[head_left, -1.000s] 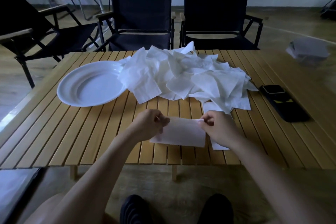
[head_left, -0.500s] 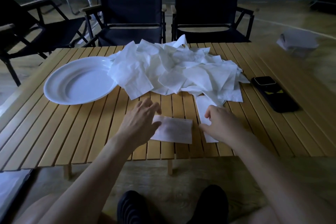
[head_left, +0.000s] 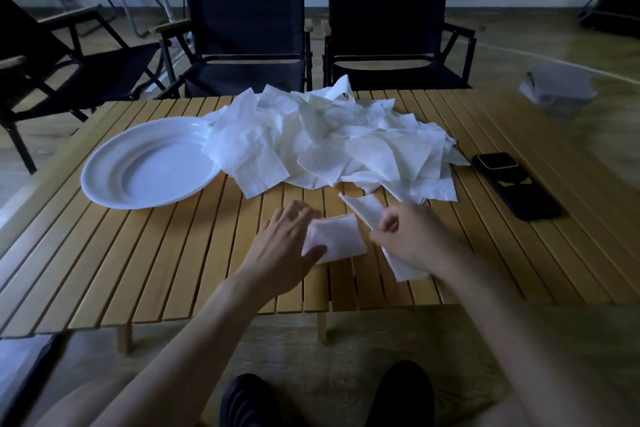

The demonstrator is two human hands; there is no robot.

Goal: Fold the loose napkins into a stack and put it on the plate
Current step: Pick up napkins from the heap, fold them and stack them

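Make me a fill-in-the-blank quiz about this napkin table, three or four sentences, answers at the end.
The white plate lies to the ____ of the napkin pile.
The left hand rests flat on the folded napkin, which is not yet on the ____.
The right hand grips a loose napkin lying to the ____ of the folded one.
Missing words: left; plate; right.
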